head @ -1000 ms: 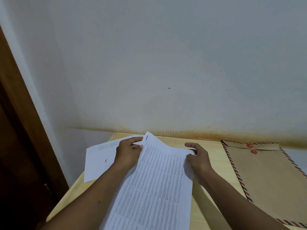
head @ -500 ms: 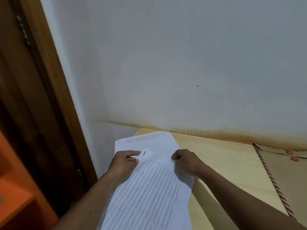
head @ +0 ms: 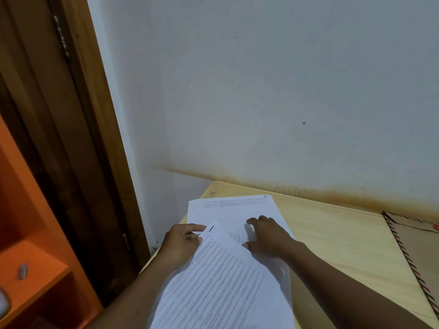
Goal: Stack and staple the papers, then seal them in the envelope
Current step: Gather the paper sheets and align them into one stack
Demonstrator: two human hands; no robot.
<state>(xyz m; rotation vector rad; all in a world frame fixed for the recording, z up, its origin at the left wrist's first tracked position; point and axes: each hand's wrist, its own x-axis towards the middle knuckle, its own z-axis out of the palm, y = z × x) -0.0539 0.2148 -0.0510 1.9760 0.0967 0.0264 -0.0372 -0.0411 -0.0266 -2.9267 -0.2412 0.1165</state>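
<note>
Fingers (head: 190, 230) of the left hand (head: 181, 245) are pinched shut on the upper left corner of a printed sheet (head: 221, 276), with the thumb laid along its top edge beside a handwritten mark. That sheet is held lifted and slanted, its lower part running off the bottom of the view. Fingers (head: 253, 222) of the right hand (head: 268, 236) are spread and curled downward, their tips pressed on a second sheet (head: 228, 210) that lies flat on the worktop (head: 332, 233); nothing is gripped by them. The flat sheet is seen partly under the lifted one, and its far edge, with a small handwritten mark at the right corner, lies near the wall (head: 261, 91). Both forearms are stretched forward from the bottom of the view, the right wrist crossing the right edge of the lifted sheet. A brown envelope (head: 422, 252) with a striped border is seen flat at the right end of the worktop, well apart from the hands and cut off by the picture's edge. A wooden door frame (head: 95, 115) and an orange shelf (head: 31, 269) are seen at the left.
</note>
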